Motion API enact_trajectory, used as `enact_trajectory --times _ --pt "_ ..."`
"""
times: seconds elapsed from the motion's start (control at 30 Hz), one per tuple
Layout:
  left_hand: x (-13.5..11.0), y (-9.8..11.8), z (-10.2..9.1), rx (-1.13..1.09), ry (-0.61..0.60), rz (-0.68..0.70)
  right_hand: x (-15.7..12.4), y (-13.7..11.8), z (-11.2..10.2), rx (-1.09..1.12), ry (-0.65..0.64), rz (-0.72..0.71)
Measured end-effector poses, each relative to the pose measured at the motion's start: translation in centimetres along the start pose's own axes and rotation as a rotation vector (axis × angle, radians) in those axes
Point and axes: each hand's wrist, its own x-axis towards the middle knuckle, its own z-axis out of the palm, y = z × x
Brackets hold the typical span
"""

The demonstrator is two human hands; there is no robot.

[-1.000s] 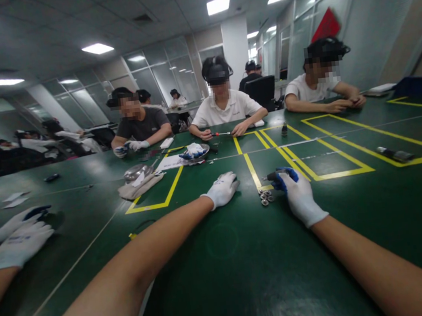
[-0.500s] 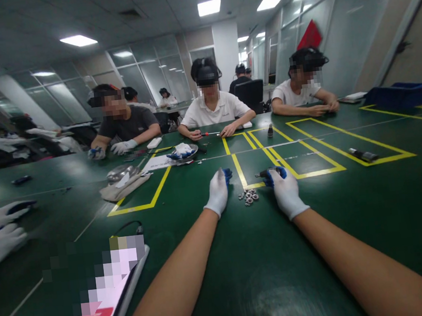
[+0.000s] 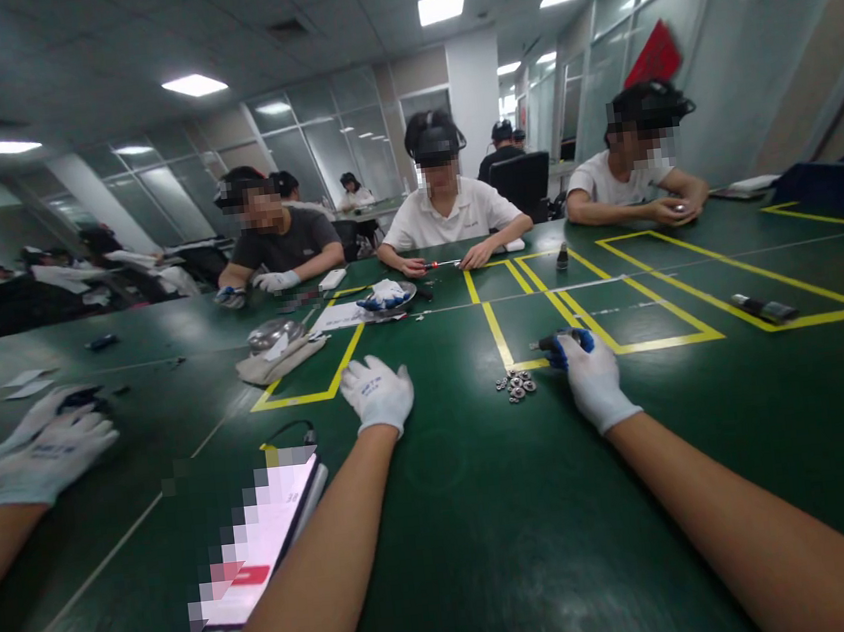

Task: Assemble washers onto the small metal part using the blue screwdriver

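My left hand (image 3: 379, 396), in a white glove, rests palm down on the green table with its fingers spread and nothing in them. To the right, my gloved right hand (image 3: 593, 378) is closed around a small black object with a narrow tip (image 3: 547, 343); most of it is hidden by the blue-coated fingers. Just left of that hand lies a small pile of shiny round metal parts (image 3: 517, 384), apart from the fingers.
A phone with a lit screen (image 3: 265, 544) lies beside my left forearm. Beyond are a beige cloth bag (image 3: 283, 361), a metal bowl (image 3: 409, 297) with gloves, a small dark bottle-like piece (image 3: 562, 258) and a black cylinder (image 3: 764, 308). A co-worker's gloved hands (image 3: 52, 455) are at left.
My left hand has moved left, away from the metal parts, and now lies flat with fingers spread. My right hand keeps its hold on the black object. The view has turned slightly left.
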Motion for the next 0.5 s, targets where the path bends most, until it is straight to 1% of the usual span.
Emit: enact_trajectory --times 0.07,0.1,0.13,0.17,0.27,0.33,0.4,0.5 --pt "0.2 -1.0 -0.2 0.088 -0.070 -0.094 0.1 0.2 0.0 0.003 -0.003 -0.018" --pt "0.1 -0.9 -0.2 0.112 -0.112 -0.096 0.1 0.3 0.1 0.006 -0.005 -0.030" --pt "-0.3 -0.4 -0.3 0.119 -0.150 -0.060 0.2 0.4 0.1 0.009 -0.007 -0.043" --pt "-0.9 0.3 -0.2 0.110 -0.185 0.012 0.2 0.5 0.1 0.012 -0.008 -0.057" --pt "-3.6 3.3 -0.2 0.033 -0.261 0.341 0.4 0.7 0.1 0.018 -0.003 -0.079" --pt "-5.5 5.2 -0.1 -0.038 -0.318 0.520 0.5 0.7 0.2 0.022 0.009 -0.067" --pt "-6.7 6.4 -0.2 -0.133 -0.380 0.649 0.5 0.7 0.3 0.027 0.016 -0.045" --pt "-7.0 7.4 -0.6 -0.301 -0.431 0.761 0.4 0.6 0.4 0.028 0.011 -0.036"
